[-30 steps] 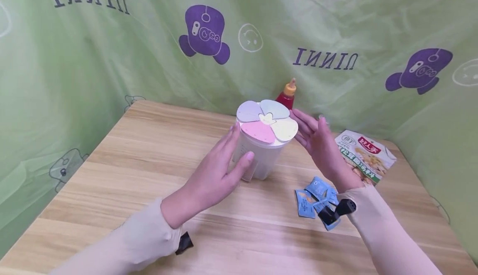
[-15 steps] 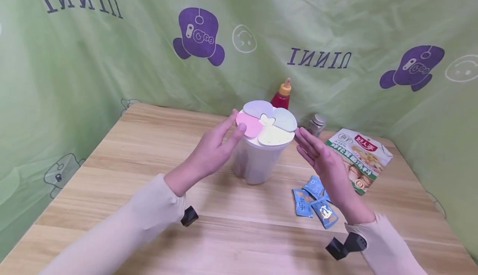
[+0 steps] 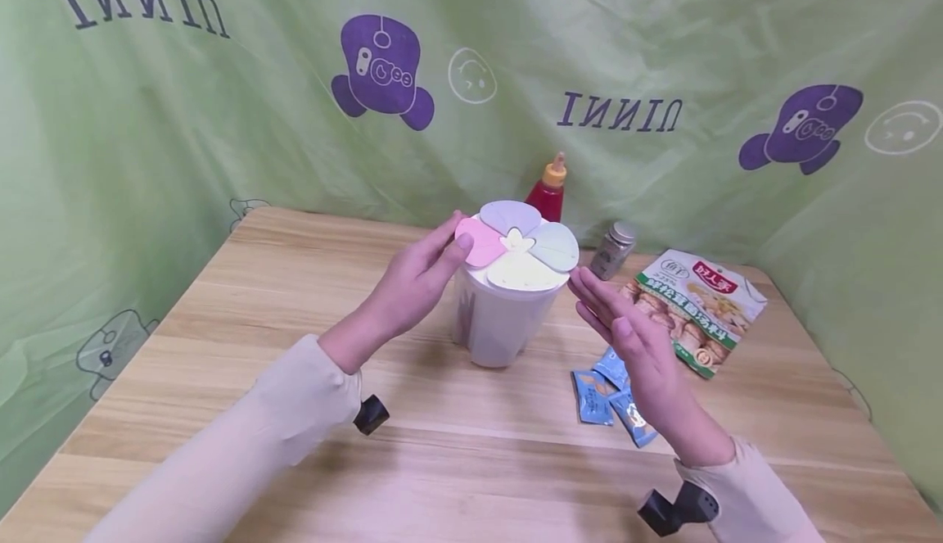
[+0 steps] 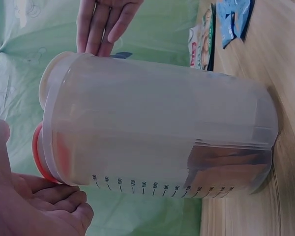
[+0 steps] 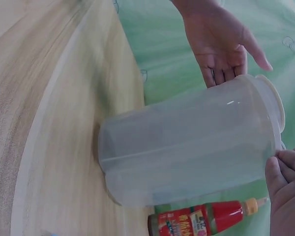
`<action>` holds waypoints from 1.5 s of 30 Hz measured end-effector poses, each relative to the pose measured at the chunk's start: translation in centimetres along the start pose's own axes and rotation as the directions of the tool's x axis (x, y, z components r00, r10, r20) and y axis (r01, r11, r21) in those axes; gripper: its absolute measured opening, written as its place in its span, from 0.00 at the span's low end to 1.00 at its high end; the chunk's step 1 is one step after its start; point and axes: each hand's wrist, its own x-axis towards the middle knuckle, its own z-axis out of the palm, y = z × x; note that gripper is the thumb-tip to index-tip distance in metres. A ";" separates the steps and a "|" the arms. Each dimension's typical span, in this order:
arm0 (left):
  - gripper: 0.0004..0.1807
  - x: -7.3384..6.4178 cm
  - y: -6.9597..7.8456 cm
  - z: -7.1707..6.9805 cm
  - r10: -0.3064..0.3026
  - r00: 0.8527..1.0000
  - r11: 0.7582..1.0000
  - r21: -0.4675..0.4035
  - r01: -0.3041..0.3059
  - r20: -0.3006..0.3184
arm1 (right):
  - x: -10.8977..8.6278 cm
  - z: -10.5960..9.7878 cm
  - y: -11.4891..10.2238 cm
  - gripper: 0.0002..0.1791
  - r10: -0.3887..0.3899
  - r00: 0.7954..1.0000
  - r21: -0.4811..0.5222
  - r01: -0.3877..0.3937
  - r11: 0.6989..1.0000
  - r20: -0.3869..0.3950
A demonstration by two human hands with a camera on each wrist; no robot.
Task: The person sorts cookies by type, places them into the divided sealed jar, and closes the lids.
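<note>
A translucent storage canister stands upright on the wooden table. On its top sit petal-shaped lids: a pink one at left, a lavender one behind, a pale green-blue one at right and a cream one in front. My left hand touches the rim beside the pink petal, thumb near its edge. From the other side the fingers of my right hand touch the rim, held rather straight. Brown contents show low in one compartment, beside a printed scale, in the left wrist view.
A red sauce bottle with an orange cap stands behind the canister. To the right are a small silver-capped jar, a printed food pouch and several blue sachets. A green curtain hangs around the table.
The canister has turned clockwise as seen from above; its pink petal moved from the front to the left. Both hands have shifted along the rim, the right one coming nearer to me.
</note>
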 end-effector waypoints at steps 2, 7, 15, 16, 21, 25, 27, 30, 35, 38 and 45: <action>0.34 0.0 0.0 0.0 0.002 1.000 1.000 -0.006 -0.002 -0.002 | -0.1 0.1 0.0 0.28 -0.014 1.000 -0.006 0.014 1.000 -0.003; 0.34 0.0 0.1 0.0 0.000 1.000 1.000 -0.014 0.000 -0.002 | -0.1 0.4 -0.4 0.27 -0.038 0.999 -0.008 0.038 0.999 -0.006; 0.33 -0.2 -0.1 0.1 0.001 1.000 0.999 0.039 0.000 -0.019 | 0.0 0.4 -0.1 0.26 -0.040 0.999 -0.026 0.039 0.999 -0.028; 0.34 -0.2 -0.1 0.1 0.001 1.000 0.999 0.051 0.000 -0.022 | 0.0 0.2 0.0 0.26 -0.037 0.999 -0.047 0.036 0.998 -0.028; 0.34 -0.4 -0.2 -0.3 0.017 0.998 0.995 0.098 -0.012 -0.057 | 0.3 -0.3 -0.2 0.23 -0.037 0.997 -0.179 0.024 0.984 -0.070; 0.33 -0.6 0.2 -0.7 0.141 0.986 0.976 0.181 -0.123 -0.092 | 1.1 -0.7 -0.7 0.19 -0.094 0.988 -0.279 0.057 0.959 -0.121; 0.32 -0.6 0.4 -0.8 0.240 0.967 0.947 0.241 -0.214 -0.083 | 1.7 -0.8 -1.1 0.19 -0.126 0.984 -0.330 0.079 0.941 -0.125; 0.30 -0.5 0.5 -0.9 0.369 0.929 0.882 0.325 -0.340 -0.031 | 2.7 -0.9 -1.5 0.21 -0.165 0.983 -0.421 0.115 0.900 -0.085; 0.29 -0.5 0.6 -0.9 0.451 0.886 0.804 0.383 -0.456 0.109 | 4.3 -1.0 -2.0 0.28 -0.118 0.992 -0.504 0.122 0.855 0.041; 0.27 -0.5 0.6 -0.9 0.471 0.867 0.777 0.391 -0.494 0.159 | 5.1 -1.2 -2.1 0.30 -0.068 0.988 -0.516 0.131 0.846 0.140; 0.23 -0.2 0.5 -0.9 0.537 0.820 0.710 0.418 -0.567 0.200 | 6.1 -1.5 -1.8 0.29 -0.111 0.961 -0.513 0.231 0.826 0.254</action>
